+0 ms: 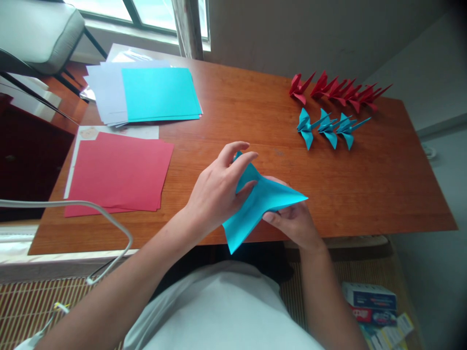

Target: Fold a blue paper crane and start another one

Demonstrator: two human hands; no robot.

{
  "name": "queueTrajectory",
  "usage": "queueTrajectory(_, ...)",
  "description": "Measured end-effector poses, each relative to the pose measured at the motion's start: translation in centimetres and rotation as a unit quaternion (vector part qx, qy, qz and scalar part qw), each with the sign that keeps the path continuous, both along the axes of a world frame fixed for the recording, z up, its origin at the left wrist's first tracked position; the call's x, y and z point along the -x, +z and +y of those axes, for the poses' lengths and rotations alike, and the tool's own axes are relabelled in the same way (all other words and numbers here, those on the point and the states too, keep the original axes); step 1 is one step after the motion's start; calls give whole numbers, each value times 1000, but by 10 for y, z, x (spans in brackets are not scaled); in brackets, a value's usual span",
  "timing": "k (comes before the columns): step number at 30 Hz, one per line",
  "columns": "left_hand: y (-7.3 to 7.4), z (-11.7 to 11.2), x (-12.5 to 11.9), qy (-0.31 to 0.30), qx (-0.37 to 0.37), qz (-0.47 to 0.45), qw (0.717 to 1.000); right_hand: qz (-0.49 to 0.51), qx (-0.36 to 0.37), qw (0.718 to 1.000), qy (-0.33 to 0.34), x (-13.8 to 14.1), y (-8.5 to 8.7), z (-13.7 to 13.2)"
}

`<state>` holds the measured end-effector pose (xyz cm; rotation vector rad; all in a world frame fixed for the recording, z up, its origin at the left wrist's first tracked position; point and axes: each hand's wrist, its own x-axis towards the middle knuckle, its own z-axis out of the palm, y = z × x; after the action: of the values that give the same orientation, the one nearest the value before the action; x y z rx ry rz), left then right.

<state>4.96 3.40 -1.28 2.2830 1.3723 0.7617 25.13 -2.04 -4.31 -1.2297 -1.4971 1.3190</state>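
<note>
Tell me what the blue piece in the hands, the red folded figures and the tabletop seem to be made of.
Blue piece: matte paper, judging by its thin edges and sharp corners.
Red folded figures: probably paper too, matte, with crisp points.
Tabletop: smooth, slightly glossy wood, by its grain; solid or veneer, I can't tell.

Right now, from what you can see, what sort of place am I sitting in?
Most likely a room in a home, though a small studio is possible. There's a curtain by a window, a padded chair, and a wooden table with coloured paper and folded birds on it.
</note>
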Motion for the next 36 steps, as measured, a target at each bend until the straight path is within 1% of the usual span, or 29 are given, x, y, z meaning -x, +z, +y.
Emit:
queueTrajectory(3, 1, 0, -1, 3, 1, 1, 1000, -11, -14, 1000, -4, 1, 2, 1)
queueTrajectory(8, 1, 1, 0, 8, 15, -14, 1000, -12, -3, 1000, -14, 1, 1, 0)
queueTrajectory(10, 0, 3, 2, 5, 16, -40, 999, -4, -5, 1000, -18, 0, 0, -1)
queueTrajectory(13, -3, 5, 9, 6, 36, -118, 992, 18, -4, 999, -38, -3, -5, -2)
queueTrajectory(16, -5, 6, 20, 24, 89, -206, 974, 21, -5, 997, -70, -6, -11, -5)
queueTrajectory(19, -8, 3, 32, 51, 149, -276, 948, 19, -17, 994, -104, -8, -15, -6)
queueTrajectory(23, -7, -8, 43, 94, 242, -363, 895, 45, -30, 991, -123, -7, -19, -5)
queueTrajectory(25, -6, -15, 47, 99, 285, -394, 868, 55, -24, 989, -135, -6, -21, -4)
queueTrajectory(26, -6, -19, 48, 99, 299, -399, 861, 58, -22, 988, -142, -6, -23, -4)
queueTrajectory(32, -6, -30, 53, 69, 357, -377, 852, 50, -13, 986, -161, -8, -30, -5)
queueTrajectory(34, -6, -31, 53, 70, 362, -373, 851, 38, -11, 986, -164, -8, -31, -6)
queueTrajectory(36, -8, -32, 52, 75, 353, -369, 857, 30, -25, 986, -161, -9, -31, -7)
